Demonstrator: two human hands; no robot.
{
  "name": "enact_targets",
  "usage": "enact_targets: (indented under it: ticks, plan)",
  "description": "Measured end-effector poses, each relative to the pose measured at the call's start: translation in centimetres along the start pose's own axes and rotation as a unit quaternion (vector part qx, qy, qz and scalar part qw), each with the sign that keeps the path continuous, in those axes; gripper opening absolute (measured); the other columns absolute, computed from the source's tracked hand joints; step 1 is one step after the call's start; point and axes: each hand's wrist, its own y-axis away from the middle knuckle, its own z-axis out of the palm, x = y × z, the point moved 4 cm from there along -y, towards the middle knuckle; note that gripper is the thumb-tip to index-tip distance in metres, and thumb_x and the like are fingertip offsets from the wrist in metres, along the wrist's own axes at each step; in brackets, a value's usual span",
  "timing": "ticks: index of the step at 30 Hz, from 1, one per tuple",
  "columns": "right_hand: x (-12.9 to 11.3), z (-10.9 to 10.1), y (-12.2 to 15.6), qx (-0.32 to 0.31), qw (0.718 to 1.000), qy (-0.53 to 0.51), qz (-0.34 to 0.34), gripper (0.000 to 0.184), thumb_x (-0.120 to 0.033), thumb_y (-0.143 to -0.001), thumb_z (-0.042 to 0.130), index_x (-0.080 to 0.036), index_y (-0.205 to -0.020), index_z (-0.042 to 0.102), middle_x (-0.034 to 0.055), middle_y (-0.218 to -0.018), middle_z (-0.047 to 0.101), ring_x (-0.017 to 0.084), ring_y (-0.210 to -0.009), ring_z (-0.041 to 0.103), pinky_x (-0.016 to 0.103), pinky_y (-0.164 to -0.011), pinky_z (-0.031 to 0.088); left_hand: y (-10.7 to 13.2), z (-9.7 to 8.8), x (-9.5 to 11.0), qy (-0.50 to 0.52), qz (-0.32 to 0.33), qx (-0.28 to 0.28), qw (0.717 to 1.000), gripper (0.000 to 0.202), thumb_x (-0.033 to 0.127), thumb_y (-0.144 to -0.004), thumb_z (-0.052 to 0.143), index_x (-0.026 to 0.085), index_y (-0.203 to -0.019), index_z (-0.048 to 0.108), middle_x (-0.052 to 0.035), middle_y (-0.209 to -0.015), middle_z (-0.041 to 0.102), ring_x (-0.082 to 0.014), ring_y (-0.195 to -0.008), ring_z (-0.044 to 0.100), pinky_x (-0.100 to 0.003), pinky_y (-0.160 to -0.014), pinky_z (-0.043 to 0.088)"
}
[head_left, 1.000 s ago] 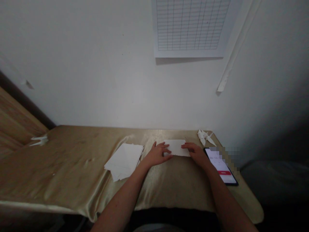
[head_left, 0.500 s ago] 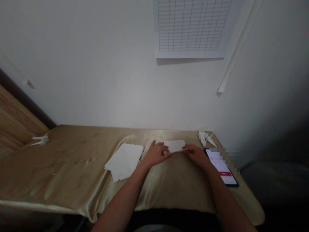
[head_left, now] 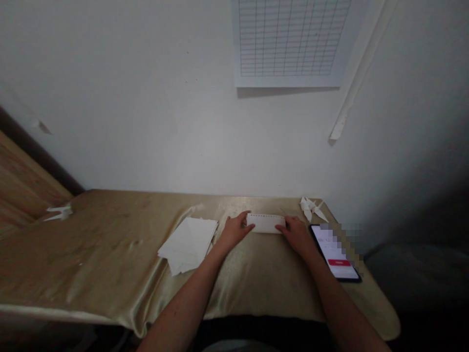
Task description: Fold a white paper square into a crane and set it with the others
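Observation:
A folded sheet of white paper [head_left: 266,224] is held between my two hands above the gold tablecloth, with a row of small punched holes along its far edge. My left hand [head_left: 237,230] pinches the paper's left end, thumb on the near face and fingers behind. At the other end my right hand [head_left: 295,231] grips it the same way, its fingers partly hidden behind the sheet. To the left of my left forearm lies a loose stack of white paper sheets [head_left: 190,242].
A lit phone [head_left: 339,269] lies right of my right forearm. Folded paper figures [head_left: 311,208] sit at the back right corner, and another white folded piece [head_left: 60,211] at the far left. Behind the gold-covered table [head_left: 110,244] stands a wall with a gridded sheet [head_left: 293,44].
The paper has turned so that its edge with punched holes faces up at the back. My left hand has gone from lying over the paper to pinching its end.

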Motion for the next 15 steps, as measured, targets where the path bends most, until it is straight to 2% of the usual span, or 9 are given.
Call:
enact_targets:
  ticks: [1, 3, 5, 7, 10, 12, 15]
  plan:
    - [0.0, 0.2, 0.0, 0.008, 1.000, 0.002, 0.003, 0.026, -0.041, -0.091, 0.061, -0.019, -0.101, 0.071, 0.0105, -0.094, 0.069, 0.027, -0.092, 0.064, 0.038, -0.084, 0.047, -0.1, 0.1, -0.1, 0.001, -0.009, 0.008, 1.000, 0.061, 0.040, -0.092, 0.063, 0.026, -0.149, 0.045, -0.0056, -0.113, 0.076, -0.0242, -0.107, 0.069, -0.051, -0.116, 0.035]
    - [-0.1, 0.5, 0.0, 0.025, 1.000, -0.002, 0.003, 0.040, -0.037, -0.089, 0.063, -0.019, -0.125, 0.062, 0.0093, -0.097, 0.070, 0.028, -0.099, 0.063, 0.038, -0.088, 0.045, -0.1, 0.3, -0.2, 0.001, -0.010, 0.020, 1.000, 0.075, 0.035, -0.089, 0.066, 0.026, -0.156, 0.033, -0.0069, -0.121, 0.073, -0.0241, -0.115, 0.066, -0.051, -0.116, 0.035]
    - [-0.1, 0.7, 0.0, 0.034, 0.999, 0.002, 0.009, 0.049, -0.036, -0.088, 0.064, -0.018, -0.133, 0.056, 0.0088, -0.098, 0.070, 0.029, -0.102, 0.063, 0.040, -0.090, 0.044, 0.0, 0.5, -0.1, -0.006, 0.011, 0.024, 1.000, 0.072, 0.031, -0.090, 0.066, 0.029, -0.155, 0.036, -0.0077, -0.128, 0.068, -0.0243, -0.121, 0.062, -0.051, -0.116, 0.035]
    - [-0.2, 0.7, 0.1, 0.035, 0.999, 0.016, 0.009, 0.044, -0.036, -0.089, 0.063, -0.019, -0.129, 0.058, 0.0089, -0.100, 0.070, 0.029, -0.103, 0.062, 0.041, -0.091, 0.043, 0.1, 0.5, 0.2, -0.023, 0.035, 0.021, 0.999, 0.054, 0.031, -0.092, 0.064, 0.032, -0.144, 0.053, -0.0075, -0.133, 0.065, -0.0242, -0.124, 0.059, -0.050, -0.116, 0.035]
    - [-0.8, 0.2, 0.4, 0.029, 0.998, 0.053, -0.014, 0.026, -0.039, -0.092, 0.061, -0.020, -0.109, 0.068, 0.0097, -0.105, 0.070, 0.029, -0.106, 0.060, 0.042, -0.094, 0.041, 0.3, 0.6, 0.4, -0.057, 0.044, 0.014, 0.997, 0.029, 0.033, -0.095, 0.061, 0.029, -0.120, 0.074, -0.0090, -0.138, 0.061, -0.0250, -0.128, 0.057, -0.047, -0.116, 0.036]
    - [-1.2, -0.2, 0.6, 0.025, 0.997, 0.076, -0.021, 0.024, -0.041, -0.094, 0.058, -0.021, -0.098, 0.072, 0.0102, -0.106, 0.070, 0.029, -0.108, 0.060, 0.044, -0.096, 0.039, 0.4, 0.6, 0.4, -0.078, 0.045, 0.013, 0.996, 0.026, 0.035, -0.097, 0.059, 0.027, -0.114, 0.077, -0.0097, -0.143, 0.059, -0.0260, -0.131, 0.055, -0.047, -0.117, 0.036]
    - [-1.4, -0.7, 0.7, 0.017, 0.996, 0.076, -0.032, 0.028, -0.044, -0.094, 0.058, -0.024, -0.098, 0.077, 0.0090, -0.107, 0.071, 0.028, -0.107, 0.061, 0.046, -0.101, 0.037, 0.7, 0.6, 0.5, -0.108, 0.054, 0.014, 0.993, 0.030, 0.039, -0.098, 0.056, 0.029, -0.118, 0.076, -0.0082, -0.143, 0.060, -0.0278, -0.135, 0.052, -0.049, -0.117, 0.035]
